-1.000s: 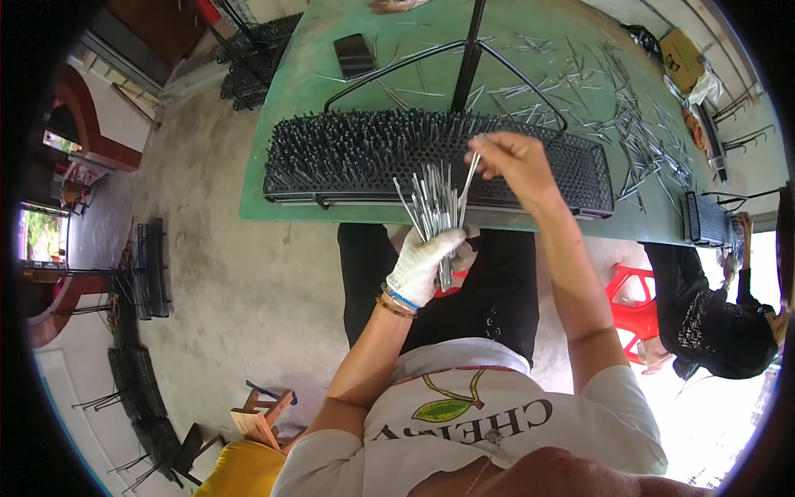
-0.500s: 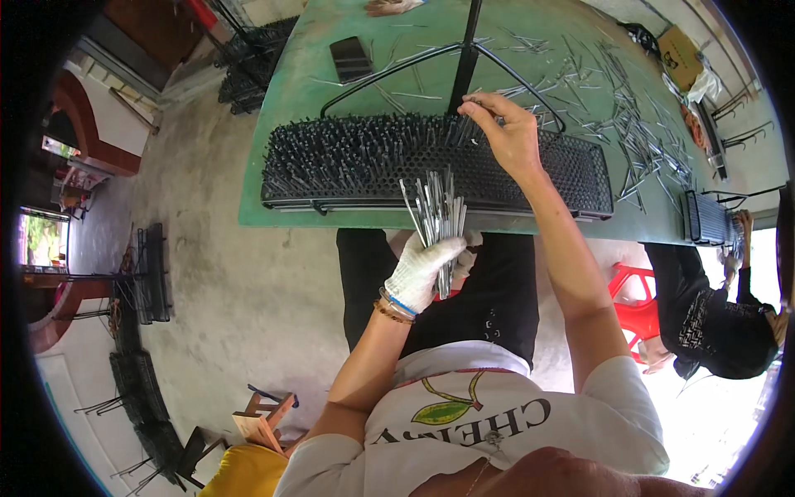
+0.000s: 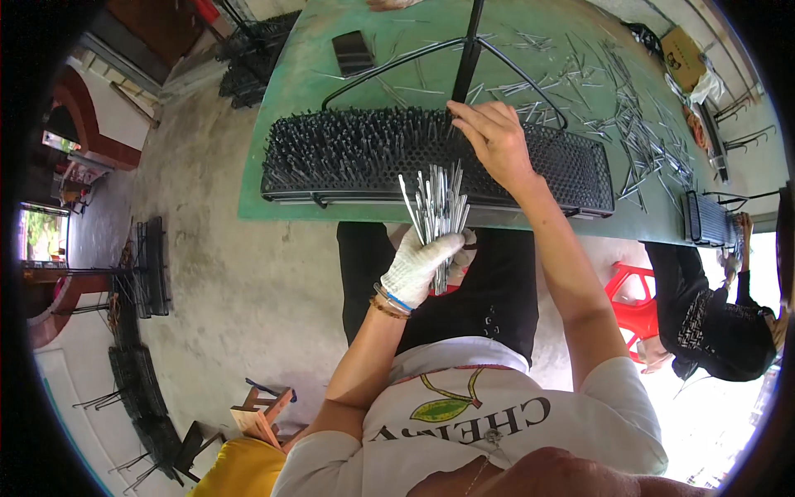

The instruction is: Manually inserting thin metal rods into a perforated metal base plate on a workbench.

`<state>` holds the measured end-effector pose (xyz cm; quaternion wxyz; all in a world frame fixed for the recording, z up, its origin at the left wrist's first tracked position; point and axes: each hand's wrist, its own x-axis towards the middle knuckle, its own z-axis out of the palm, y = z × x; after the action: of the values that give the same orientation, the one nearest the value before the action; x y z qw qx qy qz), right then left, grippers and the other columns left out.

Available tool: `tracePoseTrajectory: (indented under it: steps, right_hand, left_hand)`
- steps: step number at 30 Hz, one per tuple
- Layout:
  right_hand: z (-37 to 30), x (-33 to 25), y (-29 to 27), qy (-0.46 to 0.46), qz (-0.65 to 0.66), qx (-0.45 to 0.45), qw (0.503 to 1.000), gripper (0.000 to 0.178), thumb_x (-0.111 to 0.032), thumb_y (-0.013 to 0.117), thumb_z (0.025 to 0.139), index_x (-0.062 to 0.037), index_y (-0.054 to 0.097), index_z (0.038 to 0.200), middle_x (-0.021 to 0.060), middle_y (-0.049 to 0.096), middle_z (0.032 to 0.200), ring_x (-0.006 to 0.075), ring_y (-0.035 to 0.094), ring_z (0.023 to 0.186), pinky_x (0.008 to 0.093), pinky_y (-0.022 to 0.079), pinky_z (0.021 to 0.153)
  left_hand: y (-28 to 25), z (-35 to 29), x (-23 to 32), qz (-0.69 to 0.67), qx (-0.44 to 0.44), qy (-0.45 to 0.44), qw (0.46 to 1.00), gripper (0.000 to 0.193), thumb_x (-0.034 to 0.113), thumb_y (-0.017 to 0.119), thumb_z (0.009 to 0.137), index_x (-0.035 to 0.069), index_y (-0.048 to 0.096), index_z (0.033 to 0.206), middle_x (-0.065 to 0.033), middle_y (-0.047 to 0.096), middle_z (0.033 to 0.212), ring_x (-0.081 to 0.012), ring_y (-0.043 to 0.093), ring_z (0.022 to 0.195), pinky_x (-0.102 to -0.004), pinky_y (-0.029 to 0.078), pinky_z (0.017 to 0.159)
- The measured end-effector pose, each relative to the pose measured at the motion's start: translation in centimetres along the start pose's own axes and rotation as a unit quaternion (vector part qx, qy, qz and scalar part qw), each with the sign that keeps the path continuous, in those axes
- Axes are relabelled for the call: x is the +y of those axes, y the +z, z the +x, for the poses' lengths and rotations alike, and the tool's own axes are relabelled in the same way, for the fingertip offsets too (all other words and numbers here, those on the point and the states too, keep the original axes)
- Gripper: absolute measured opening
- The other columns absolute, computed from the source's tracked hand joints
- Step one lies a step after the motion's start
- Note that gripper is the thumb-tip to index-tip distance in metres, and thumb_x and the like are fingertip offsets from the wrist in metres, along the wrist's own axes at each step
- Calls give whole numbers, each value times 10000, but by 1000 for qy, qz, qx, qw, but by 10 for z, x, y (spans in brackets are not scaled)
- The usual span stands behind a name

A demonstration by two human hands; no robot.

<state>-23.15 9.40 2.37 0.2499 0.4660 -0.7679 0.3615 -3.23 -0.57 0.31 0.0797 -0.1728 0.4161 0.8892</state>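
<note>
My left hand (image 3: 416, 269), in a white knit glove, is closed around a bundle of thin metal rods (image 3: 436, 199) whose ends fan upward below the table edge. My bare right hand (image 3: 499, 147) hovers over the middle of a long black rack (image 3: 571, 170) with a grid of small holes. Its thumb and fingertips are pinched near the rack's back edge, by the upright bar (image 3: 469, 70); whatever they hold is too small to make out. Dark upright rods fill the rack's left part densely, while open holes show toward the right.
Loose metal rods (image 3: 642, 145) lie scattered over the green table (image 3: 286, 95), with a black phone (image 3: 353, 53) at the back left. At right, another person (image 3: 720, 327) works at a similar rack (image 3: 702, 219) beside a red stool (image 3: 633, 306). More black racks (image 3: 151, 269) stand at left.
My right hand has shifted left along the rack's back edge, its fingers pinching nearer the upright bar. The left hand with the rods has moved only slightly.
</note>
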Motion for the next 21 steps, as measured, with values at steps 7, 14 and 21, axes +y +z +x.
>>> tracePoseTrajectory:
  steps: [7, 14, 21]
  right_hand:
    - [7, -7, 1, -24, -7, -15, 1000, 194, -79, 681, 822, -39, 695, 1010, 69, 666, 877, 241, 583, 842, 342, 437, 803]
    - [6, -16, -4, -18, -34, 1, 999, 205, -89, 692, 814, -38, 702, 1012, 89, 669, 907, 280, 589, 855, 343, 455, 812]
    - [-10, -43, -27, 350, 301, -213, 861, 280, -239, 729, 853, 30, 696, 923, -2, 639, 756, 77, 560, 713, 239, 461, 671]
  left_hand:
    - [-2, 1, -6, -18, 1, 45, 999, 423, 83, 652, 860, 5, 512, 1252, -110, 658, 955, -148, 640, 700, -278, 548, 577]
    - [2, -4, -1, -23, -3, 2, 1000, 353, 95, 641, 873, -16, 549, 1196, -85, 657, 874, -135, 595, 649, -257, 497, 556]
    - [4, -6, 6, -5, 0, 70, 998, 185, 78, 619, 881, 5, 637, 1050, -58, 648, 804, -115, 574, 630, -246, 483, 563]
